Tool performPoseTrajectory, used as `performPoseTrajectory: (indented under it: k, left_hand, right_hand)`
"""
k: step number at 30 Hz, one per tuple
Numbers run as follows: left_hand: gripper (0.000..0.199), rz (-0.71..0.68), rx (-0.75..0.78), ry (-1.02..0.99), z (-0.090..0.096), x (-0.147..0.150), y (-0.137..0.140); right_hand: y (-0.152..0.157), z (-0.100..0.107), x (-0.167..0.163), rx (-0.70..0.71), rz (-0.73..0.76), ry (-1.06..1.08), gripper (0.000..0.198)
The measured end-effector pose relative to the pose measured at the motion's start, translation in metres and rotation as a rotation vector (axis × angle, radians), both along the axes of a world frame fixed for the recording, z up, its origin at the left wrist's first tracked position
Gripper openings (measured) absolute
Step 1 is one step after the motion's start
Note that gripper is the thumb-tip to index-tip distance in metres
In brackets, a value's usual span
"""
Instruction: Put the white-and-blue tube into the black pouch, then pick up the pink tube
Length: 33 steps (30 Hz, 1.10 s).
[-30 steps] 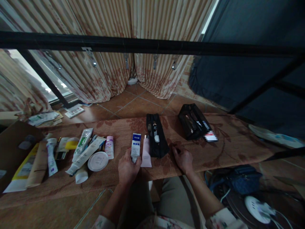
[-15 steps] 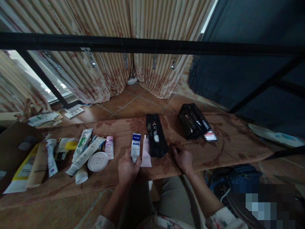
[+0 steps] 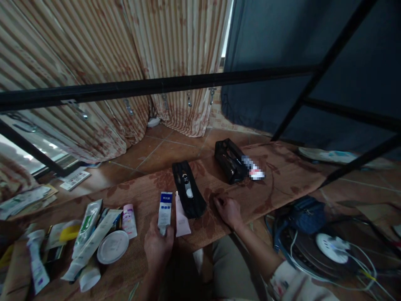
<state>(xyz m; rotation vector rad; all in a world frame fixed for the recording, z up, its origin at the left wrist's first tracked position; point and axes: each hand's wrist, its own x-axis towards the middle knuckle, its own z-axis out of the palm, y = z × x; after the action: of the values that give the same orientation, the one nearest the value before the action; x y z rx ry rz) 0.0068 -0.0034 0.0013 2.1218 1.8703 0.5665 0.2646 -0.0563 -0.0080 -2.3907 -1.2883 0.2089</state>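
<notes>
My left hand (image 3: 159, 246) is closed around the lower end of a white and blue tube (image 3: 165, 211), which stands out past my fingers with its blue end away from me. Just right of it, a pale pink tube (image 3: 182, 219) lies on the brown patterned cloth, against a small black pouch (image 3: 190, 190) with a clear window and a few items inside. My right hand (image 3: 228, 210) rests on the cloth to the right of that pouch. Its fingers are curled in, and nothing shows in them. Beyond it sits a second black pouch (image 3: 230, 161) with items in it.
At the left lie several tubes, among them a white and green tube (image 3: 87, 228), a pink and white bottle (image 3: 129, 220) and a round white lid (image 3: 112, 246). A black metal rail (image 3: 175, 81) crosses behind. On the right are a blue bag (image 3: 308, 215) and a white power strip (image 3: 332, 247).
The view has swung to the right, so everything sits further left in it. My left hand still holds the white and blue tube, and my right hand stays on the cloth.
</notes>
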Motion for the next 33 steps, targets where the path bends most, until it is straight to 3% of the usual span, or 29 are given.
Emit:
performPoseTrajectory:
  k: [25,33]
  left_hand:
    - [0.037,0.046,-0.057,0.105,0.0040,0.0008,0.0021]
    - [0.036,0.089,-0.092,0.036,0.0020,-0.0006,0.0010]
  right_hand:
    - [-0.0010,-0.0011,0.0025,0.048,0.033,0.066,0.031]
    - [-0.0011,-0.0027,0.0030,0.022,0.017,0.063,0.032]
